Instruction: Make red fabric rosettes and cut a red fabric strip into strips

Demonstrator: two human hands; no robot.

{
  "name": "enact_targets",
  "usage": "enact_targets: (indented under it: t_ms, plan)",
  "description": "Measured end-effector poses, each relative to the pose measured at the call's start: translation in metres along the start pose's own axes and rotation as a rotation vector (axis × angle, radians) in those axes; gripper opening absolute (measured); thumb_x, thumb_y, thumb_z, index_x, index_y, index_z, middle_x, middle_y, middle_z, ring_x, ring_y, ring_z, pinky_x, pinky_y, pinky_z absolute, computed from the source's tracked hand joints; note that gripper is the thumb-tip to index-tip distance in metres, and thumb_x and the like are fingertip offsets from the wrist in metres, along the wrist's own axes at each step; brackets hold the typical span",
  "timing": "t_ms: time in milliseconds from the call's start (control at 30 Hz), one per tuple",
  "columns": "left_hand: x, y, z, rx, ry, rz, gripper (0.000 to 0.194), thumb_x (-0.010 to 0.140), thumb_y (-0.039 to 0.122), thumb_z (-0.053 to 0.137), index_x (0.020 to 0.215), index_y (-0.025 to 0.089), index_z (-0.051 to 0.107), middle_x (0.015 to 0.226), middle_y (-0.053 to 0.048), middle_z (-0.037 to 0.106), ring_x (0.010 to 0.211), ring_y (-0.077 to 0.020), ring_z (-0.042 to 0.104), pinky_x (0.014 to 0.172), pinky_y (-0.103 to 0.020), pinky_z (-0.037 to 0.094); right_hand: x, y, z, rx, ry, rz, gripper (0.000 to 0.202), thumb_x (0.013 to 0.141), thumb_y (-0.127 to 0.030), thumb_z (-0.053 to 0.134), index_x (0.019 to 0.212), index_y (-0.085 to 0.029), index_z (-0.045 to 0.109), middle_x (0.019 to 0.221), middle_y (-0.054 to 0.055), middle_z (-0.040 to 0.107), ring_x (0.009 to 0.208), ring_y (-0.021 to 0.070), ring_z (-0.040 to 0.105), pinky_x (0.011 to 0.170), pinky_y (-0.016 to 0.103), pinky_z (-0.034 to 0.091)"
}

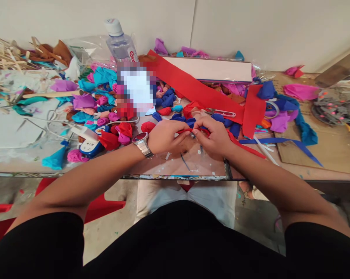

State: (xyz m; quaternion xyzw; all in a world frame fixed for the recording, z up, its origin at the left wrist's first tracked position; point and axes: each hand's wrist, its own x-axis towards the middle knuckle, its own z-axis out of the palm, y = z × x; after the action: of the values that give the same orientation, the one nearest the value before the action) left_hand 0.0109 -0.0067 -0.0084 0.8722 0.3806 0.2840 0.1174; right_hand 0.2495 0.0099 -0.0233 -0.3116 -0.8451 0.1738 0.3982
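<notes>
Both my hands meet near the table's front edge and pinch a narrow red crepe paper strip (246,148). My left hand (163,136), with a metal watch (142,144) on its wrist, is closed on one part of it between thumb and fingers. Close beside it, my right hand (214,135) is closed on the strip too, and a tail runs out to the right beneath that hand. The fingers hide much of the strip. Several dark blue crumpled paper pieces (168,98) lie just beyond the hands. A small pink-handled cutter (224,112) rests behind my right hand.
Wide red paper (189,87) stretches across the back, near a long white box (210,69). A bottle (121,44) stands left of it. A blue-and-white power strip (90,145) and teal-handled pliers (31,102) lie left. Cardboard (335,143) and a blue strip (294,144) lie right.
</notes>
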Motion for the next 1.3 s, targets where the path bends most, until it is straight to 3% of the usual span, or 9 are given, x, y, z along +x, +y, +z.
enact_targets:
  t_ms: [267, 600, 733, 1000, 1167, 1300]
  plan:
    - [-0.001, -0.007, 0.005, 0.084, -0.009, 0.05, 0.029, 0.109, 0.037, 0.057, 0.105, 0.02, 0.081, 0.091, -0.006, 0.082, 0.083, -0.0219, 0.073, 0.072, -0.034, 0.043, 0.0, 0.0, -0.001, -0.062, -0.013, -0.043, 0.009, 0.102, -0.032, 0.067, 0.099, -0.025, 0.072, 0.094, 0.005, 0.078, 0.092, 0.025, 0.072, 0.089, 0.041, 0.056]
    - [0.002, -0.006, 0.001, 0.022, -0.068, -0.035, 0.031, 0.11, 0.037, 0.056, 0.103, 0.02, 0.081, 0.084, -0.004, 0.082, 0.074, -0.0201, 0.072, 0.068, -0.032, 0.04, 0.0, 0.001, 0.0, -0.027, 0.017, 0.012, 0.008, 0.101, -0.03, 0.067, 0.099, -0.025, 0.073, 0.096, 0.005, 0.079, 0.092, 0.0251, 0.073, 0.088, 0.041, 0.057]
    - [0.002, -0.005, 0.0, 0.0, -0.08, -0.051, 0.031, 0.109, 0.036, 0.057, 0.095, 0.02, 0.08, 0.082, -0.004, 0.081, 0.074, -0.0197, 0.072, 0.068, -0.031, 0.04, -0.001, 0.0, -0.001, -0.006, -0.014, -0.034, 0.013, 0.1, -0.035, 0.072, 0.105, -0.025, 0.077, 0.1, 0.005, 0.083, 0.094, 0.0245, 0.076, 0.089, 0.039, 0.058]
    - [0.004, -0.002, -0.003, -0.345, -0.149, -0.152, 0.029, 0.103, 0.037, 0.064, 0.09, 0.018, 0.082, 0.082, -0.002, 0.082, 0.072, -0.0157, 0.073, 0.07, -0.027, 0.049, -0.001, 0.004, 0.0, 0.022, 0.02, 0.018, 0.011, 0.099, -0.034, 0.074, 0.098, -0.025, 0.081, 0.09, 0.002, 0.084, 0.08, 0.021, 0.076, 0.075, 0.035, 0.057]
    - [0.007, -0.003, -0.006, -0.498, -0.234, -0.214, 0.033, 0.103, 0.041, 0.067, 0.084, 0.017, 0.08, 0.083, -0.004, 0.083, 0.076, -0.0166, 0.078, 0.073, -0.027, 0.056, -0.001, 0.003, 0.0, 0.01, -0.007, -0.041, 0.011, 0.102, -0.033, 0.074, 0.102, -0.026, 0.083, 0.093, 0.002, 0.086, 0.087, 0.0206, 0.078, 0.083, 0.035, 0.059]
    - [0.009, -0.002, -0.009, -0.883, -0.356, -0.297, 0.036, 0.103, 0.05, 0.07, 0.095, 0.015, 0.079, 0.09, -0.009, 0.085, 0.083, -0.02, 0.083, 0.081, -0.032, 0.065, 0.0, 0.007, -0.002, -0.074, 0.045, -0.186, 0.011, 0.104, -0.035, 0.073, 0.103, -0.029, 0.083, 0.095, 0.001, 0.086, 0.093, 0.0222, 0.079, 0.092, 0.04, 0.059]
